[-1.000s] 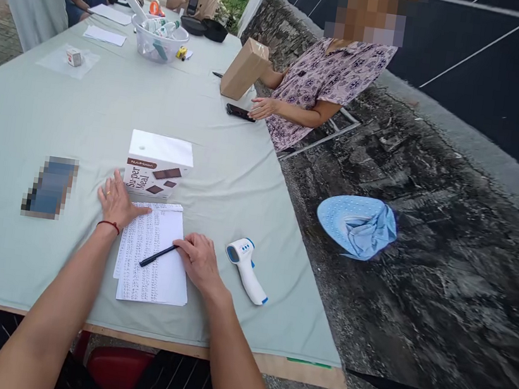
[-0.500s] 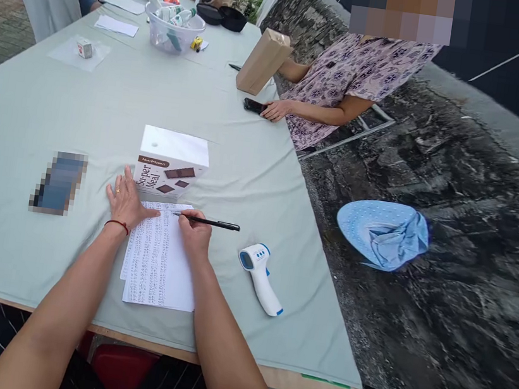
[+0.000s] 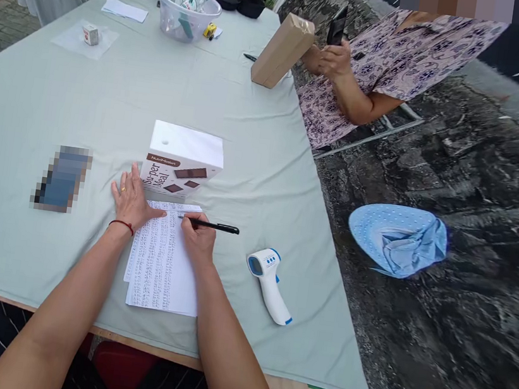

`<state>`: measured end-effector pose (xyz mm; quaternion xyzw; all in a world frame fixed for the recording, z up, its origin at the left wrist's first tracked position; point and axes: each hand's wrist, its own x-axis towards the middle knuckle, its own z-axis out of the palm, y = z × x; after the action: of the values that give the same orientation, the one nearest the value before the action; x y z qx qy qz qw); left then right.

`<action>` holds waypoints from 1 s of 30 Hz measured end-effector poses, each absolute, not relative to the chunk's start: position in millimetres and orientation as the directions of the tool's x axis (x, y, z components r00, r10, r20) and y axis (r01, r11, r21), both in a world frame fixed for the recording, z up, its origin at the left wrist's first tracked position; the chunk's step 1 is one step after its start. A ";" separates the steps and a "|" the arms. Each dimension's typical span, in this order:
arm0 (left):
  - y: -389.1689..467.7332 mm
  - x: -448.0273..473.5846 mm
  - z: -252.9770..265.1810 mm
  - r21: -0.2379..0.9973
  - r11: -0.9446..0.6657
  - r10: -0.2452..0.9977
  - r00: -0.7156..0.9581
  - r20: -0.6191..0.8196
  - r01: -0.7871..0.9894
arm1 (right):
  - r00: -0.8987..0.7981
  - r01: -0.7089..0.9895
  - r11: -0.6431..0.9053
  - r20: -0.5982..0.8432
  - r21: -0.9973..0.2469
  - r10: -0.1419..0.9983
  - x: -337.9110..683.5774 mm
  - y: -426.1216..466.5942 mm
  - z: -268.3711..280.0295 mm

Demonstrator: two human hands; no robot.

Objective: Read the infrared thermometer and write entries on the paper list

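Sheets of paper covered in handwritten columns lie stacked in front of me on the cloth-covered table. My left hand rests flat with fingers spread at their upper left edge, its thumb on the top sheet. Between the fingers of my right hand is a black pen, its tip at the upper part of the writing. Just beyond the paper stands a white and brown box marked "Super Meal", close to my left fingertips. A white and blue infrared thermometer lies right of my right hand.
A blurred phone-like object lies at left. Farther off stand a clear basin with bottles, a small box and a cardboard box. At right a person holds a phone; a blue hat is beyond the table edge.
The person at right has raised the phone from the table. The view has shifted slightly, moving things rightward in it. My hands keep nearly the same pose on the paper.
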<state>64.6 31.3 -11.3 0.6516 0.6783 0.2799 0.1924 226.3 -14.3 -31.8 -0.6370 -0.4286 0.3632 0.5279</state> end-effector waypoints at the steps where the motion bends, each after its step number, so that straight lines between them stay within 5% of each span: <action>1: 31.1 64.9 -9.5 0.625 0.004 0.993 -0.077 0.089 0.781 | 0.366 0.164 -0.077 -0.012 -0.983 0.931 226.2 -14.4 -31.8; 10: 25.5 68.3 10.5 0.509 0.096 0.995 -0.092 -0.033 0.856 | 0.355 0.196 -0.069 0.005 -0.978 0.935 226.0 -14.1 -30.7; 30: 27.0 67.4 8.3 0.536 0.077 0.996 -0.087 -0.007 0.841 | 0.359 0.210 -0.030 0.048 -0.977 0.932 226.6 -13.3 -32.0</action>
<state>67.4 27.0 8.3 0.6480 0.7086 0.2036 0.1912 226.6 -13.3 -32.0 -0.6318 -0.4519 0.3406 0.5296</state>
